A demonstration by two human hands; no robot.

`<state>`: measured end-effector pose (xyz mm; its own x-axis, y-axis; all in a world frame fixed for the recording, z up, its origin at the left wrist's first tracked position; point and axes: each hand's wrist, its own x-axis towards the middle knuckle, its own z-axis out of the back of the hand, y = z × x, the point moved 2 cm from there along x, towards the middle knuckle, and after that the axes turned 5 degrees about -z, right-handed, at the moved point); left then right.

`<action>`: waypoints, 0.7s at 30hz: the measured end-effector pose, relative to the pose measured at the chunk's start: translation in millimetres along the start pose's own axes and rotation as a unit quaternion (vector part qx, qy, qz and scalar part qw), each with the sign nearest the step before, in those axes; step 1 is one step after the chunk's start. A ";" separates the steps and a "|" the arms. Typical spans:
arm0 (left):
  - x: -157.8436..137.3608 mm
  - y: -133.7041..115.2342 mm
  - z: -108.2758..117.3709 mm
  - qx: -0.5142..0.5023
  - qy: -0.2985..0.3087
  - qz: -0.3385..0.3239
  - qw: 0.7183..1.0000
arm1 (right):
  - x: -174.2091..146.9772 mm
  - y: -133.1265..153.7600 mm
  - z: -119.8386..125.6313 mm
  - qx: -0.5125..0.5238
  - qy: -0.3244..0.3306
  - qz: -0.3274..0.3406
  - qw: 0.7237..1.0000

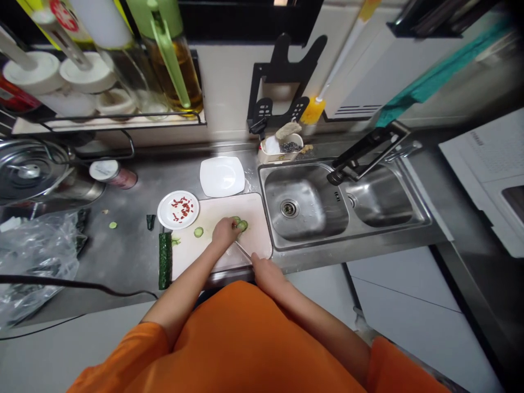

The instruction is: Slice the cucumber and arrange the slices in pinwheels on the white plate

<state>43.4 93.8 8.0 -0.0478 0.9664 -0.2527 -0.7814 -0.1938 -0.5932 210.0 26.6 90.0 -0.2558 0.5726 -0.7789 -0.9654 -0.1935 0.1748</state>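
Note:
My right hand [268,274] grips a knife [243,250] at the front edge of the pale cutting board [257,218]; the blade points toward my left hand [225,236]. The fingers of that left hand are closed at several green cucumber slices [242,225], partly covering them. A single cucumber slice [198,232] lies apart on the board, left of the hand. Along the board's left edge rests a dark green length of cucumber [165,262]. Chopped red bits [183,207] are on a round white plate [163,219] overlapping the board's back left corner.
Behind the board stands a square white dish [222,177]. To the right is a double steel sink [305,229] with a black faucet [346,158]. A plastic bag [36,267], a pot [36,169] and a shaker can [114,174] occupy the left counter, below a condiment rack [110,126].

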 end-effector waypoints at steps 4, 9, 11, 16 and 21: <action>1.8 0.3 -0.8 -0.011 0.005 0.006 1.000 | -0.1 -0.8 1.0 0.003 0.003 -0.003 1.000; 2.6 -2.7 2.0 -0.025 0.001 0.010 1.000 | 1.1 -2.4 0.8 0.003 0.002 0.005 1.000; 1.6 -4.6 4.0 -0.040 0.010 0.017 0.999 | 1.8 -2.9 0.3 0.001 -0.001 0.009 1.000; -4.5 -1.5 10.1 -0.107 0.019 0.036 0.993 | 2.9 -3.3 -0.3 -0.003 -0.002 0.008 1.000; -6.9 17.9 17.6 -0.138 0.003 0.086 0.987 | 4.0 -3.4 0.4 -0.004 0.002 0.007 1.000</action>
<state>18.8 86.7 12.6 -0.1604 0.9144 -0.3718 -0.5622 -0.3942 -0.7270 212.2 29.8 86.6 -0.2691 0.5664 -0.7790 -0.9613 -0.2071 0.1815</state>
